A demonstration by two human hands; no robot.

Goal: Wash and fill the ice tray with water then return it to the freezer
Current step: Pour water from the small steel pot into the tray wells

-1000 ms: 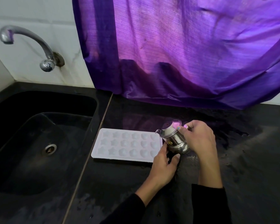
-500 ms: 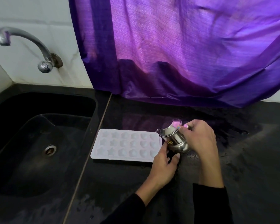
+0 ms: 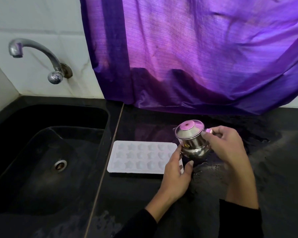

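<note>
Since the earlier frames, the steel jug (image 3: 191, 140) was tipped back toward upright, so that its mouth, seen side-on half a second before, was turned up toward the camera and a pink reflection was shown inside. Little else was changed.

The jug was held just right of centre, above the table (image 3: 273, 160), at the right end of the ice tray (image 3: 141, 157). The right hand (image 3: 229, 146) was clamped on the jug's far side, its fingers curled round the handle region, the handle itself mostly hidden. The left hand (image 3: 175, 170) was laid at the tray's right end, thumb and forefinger spread apart on either side of the jug's base; whether the tray edge was pinched or only touched could not be told. Dark sleeves were seen at both wrists.

The ice tray, white, was lain flat on the black table at centre frame, just right of the seam beside the sink (image 3: 46, 152). Three rows of star and rounded moulds were counted; whether water was in them could not be made out.

The black sink was noted at the left of the frame, its drain (image 3: 60, 164) near the lower middle. A chrome tap (image 3: 36, 54) was fixed to the white tiled wall at upper left. A purple curtain (image 3: 196, 54) was hung across the upper right, its hem just above the table's back edge.
</note>
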